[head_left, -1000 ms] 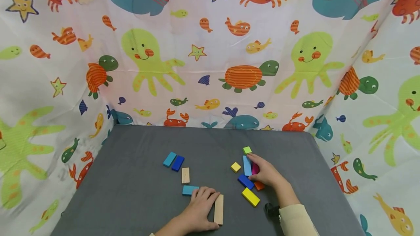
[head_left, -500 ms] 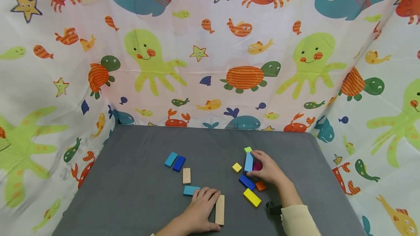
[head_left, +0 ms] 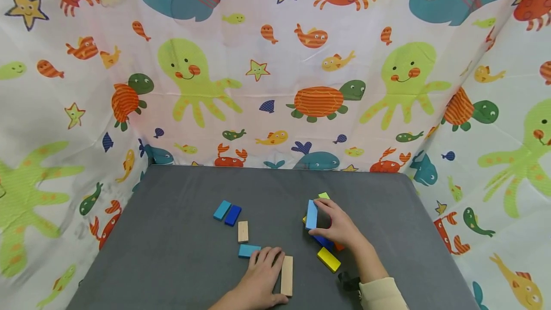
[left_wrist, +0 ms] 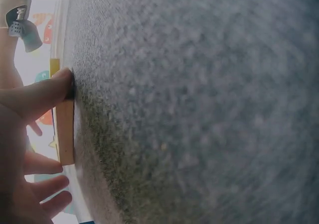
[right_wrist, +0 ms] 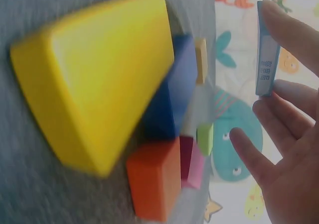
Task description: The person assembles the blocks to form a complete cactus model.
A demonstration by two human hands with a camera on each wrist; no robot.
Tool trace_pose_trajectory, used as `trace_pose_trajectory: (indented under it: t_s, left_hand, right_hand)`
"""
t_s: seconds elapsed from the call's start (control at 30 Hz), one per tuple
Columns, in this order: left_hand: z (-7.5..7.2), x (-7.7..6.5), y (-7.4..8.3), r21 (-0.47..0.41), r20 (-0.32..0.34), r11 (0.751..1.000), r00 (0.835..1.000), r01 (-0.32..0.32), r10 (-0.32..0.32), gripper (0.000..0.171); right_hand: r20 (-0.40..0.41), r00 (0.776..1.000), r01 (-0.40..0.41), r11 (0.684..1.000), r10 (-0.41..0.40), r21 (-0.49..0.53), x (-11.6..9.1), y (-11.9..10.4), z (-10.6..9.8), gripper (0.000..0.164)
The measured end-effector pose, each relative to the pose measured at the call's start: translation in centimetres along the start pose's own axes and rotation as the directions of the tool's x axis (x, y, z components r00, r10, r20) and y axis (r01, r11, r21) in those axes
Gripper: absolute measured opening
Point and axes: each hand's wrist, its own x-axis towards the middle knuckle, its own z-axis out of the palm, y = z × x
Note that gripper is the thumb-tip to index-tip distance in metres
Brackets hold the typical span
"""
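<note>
The light blue block (head_left: 312, 214) is moving left since the earlier frame, coming away from the magenta block (right_wrist: 191, 162) and partly covering the yellow cube (head_left: 304, 220) in the head view. From my end, the right hand (head_left: 343, 227) is pinching it by its two ends, with a wide gap showing between block and palm. The right wrist view is showing it against the curtain (right_wrist: 244, 45), so I'm reckoning it's off the table (head_left: 181, 271): pick-up done, carry underway, not being set down yet. The left hand (head_left: 260, 279) is basically staying put, spanning the long block (head_left: 287, 276) with thumb and index at opposite ends. Looks like it's holding it, but I can't tell how firmly. The dark blue block (head_left: 324, 241) and yellow block (head_left: 329, 259) are just lying there.
</note>
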Motion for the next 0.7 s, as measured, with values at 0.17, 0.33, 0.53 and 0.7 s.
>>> trace_pose_trajectory:
  t_s: [0.17, 0.33, 0.53, 0.7]
  left_hand:
    - [0.0, 0.0, 0.2, 0.010, 0.010, 1.000, 1.000, 0.017, -0.018, 0.097]
    - [0.2, -0.1, 0.3, 0.000, 0.028, 0.999, 0.999, 0.033, -0.033, 0.098]
    - [0.3, -0.1, 0.2, -0.036, 0.025, 0.999, 0.999, 0.038, -0.037, 0.100]
    - [0.3, -0.1, 0.2, -0.058, 0.037, 0.997, 0.998, 0.044, -0.042, 0.100]
  right_hand:
    - [-0.007, 0.999, 0.031, 1.000, -0.031, 0.005, -0.2, -0.8, 1.1, 0.090]
    - [0.003, 1.000, 0.027, 0.999, -0.028, 0.024, -0.4, -1.6, 2.1, 0.090]
    - [0.046, 0.996, 0.071, 0.997, -0.072, 0.020, -0.5, -2.4, 3.2, 0.090]
    - [0.074, 0.993, 0.087, 0.996, -0.087, -0.001, -0.7, -2.7, 4.2, 0.091]
